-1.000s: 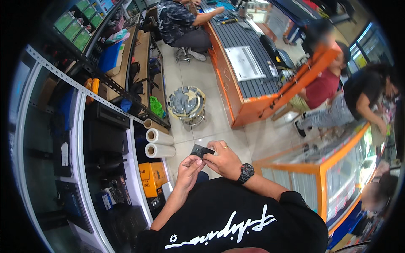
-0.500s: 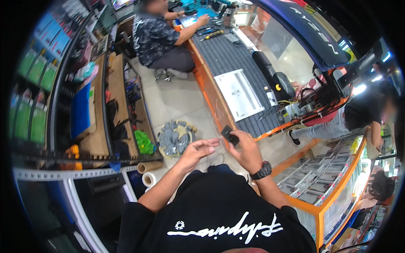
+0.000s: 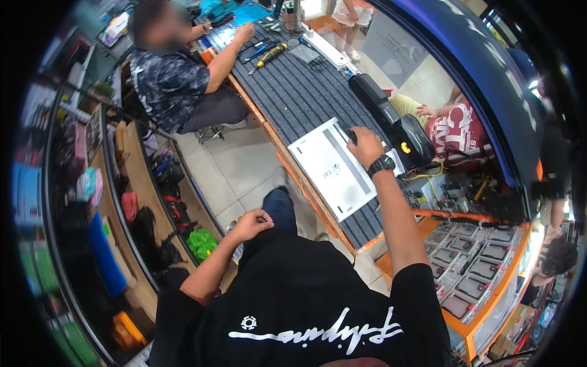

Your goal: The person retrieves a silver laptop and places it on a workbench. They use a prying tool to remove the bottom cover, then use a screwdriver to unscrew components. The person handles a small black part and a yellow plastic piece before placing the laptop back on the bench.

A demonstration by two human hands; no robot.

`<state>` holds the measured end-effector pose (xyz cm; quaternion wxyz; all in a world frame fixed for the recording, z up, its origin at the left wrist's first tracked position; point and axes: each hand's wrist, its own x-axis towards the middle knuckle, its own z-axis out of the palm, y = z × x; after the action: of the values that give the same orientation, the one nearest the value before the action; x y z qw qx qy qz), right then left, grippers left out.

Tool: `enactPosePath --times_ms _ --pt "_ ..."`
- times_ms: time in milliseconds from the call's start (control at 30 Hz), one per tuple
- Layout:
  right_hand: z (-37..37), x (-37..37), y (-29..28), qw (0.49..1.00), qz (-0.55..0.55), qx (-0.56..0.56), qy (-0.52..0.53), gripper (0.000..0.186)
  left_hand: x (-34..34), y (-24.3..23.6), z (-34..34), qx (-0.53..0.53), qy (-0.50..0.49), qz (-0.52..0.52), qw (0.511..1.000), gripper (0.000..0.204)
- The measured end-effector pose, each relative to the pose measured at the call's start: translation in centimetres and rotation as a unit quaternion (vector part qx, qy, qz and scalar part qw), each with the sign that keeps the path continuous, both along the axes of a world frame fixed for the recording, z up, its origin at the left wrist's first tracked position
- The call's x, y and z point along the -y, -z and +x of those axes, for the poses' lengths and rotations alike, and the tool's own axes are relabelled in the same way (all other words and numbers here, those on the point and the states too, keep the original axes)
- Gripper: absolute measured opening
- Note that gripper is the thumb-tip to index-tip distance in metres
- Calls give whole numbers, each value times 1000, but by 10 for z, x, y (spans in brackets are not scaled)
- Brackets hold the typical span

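Black device (image 3: pixel 391 119) just beside laptop (image 3: pixel 336 168)

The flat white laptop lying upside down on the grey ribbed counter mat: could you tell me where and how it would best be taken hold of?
Grip the flat white laptop by its two long edges, probably coming from the counter's near edge. It lies flat, underside up, on the grey ribbed mat, so only the thin edges offer purchase. The right hand rests at its far corner beside a black device; the left hand is curled, away from it.

A tiled floor (image 3: pixel 235 165) runs between a long counter (image 3: pixel 306 104) topped with grey ribbed mat and wooden shelves (image 3: pixel 131 183) packed with goods on the left; a glass display case (image 3: pixel 483 269) with orange trim stands at right; light is bright.
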<state>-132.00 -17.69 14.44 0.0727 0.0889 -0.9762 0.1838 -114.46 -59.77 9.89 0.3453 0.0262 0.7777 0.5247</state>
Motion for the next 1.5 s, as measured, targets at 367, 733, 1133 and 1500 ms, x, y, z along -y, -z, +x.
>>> enactPosePath --times_ms 367,733,1133,1500 --pt "-187 43 90 994 -21 -44 97 31 8 259 -157 -2 523 -176 834 28" --pt "8 36 39 900 -208 -142 357 19 87 442 -23 73 603 -222 763 57" --pt "210 -42 115 781 -180 -105 589 27 88 505 -115 161 790 -154 572 45" --pt "208 -44 146 852 -100 -144 493 29 -42 246 -255 -104 735 -154 652 25"
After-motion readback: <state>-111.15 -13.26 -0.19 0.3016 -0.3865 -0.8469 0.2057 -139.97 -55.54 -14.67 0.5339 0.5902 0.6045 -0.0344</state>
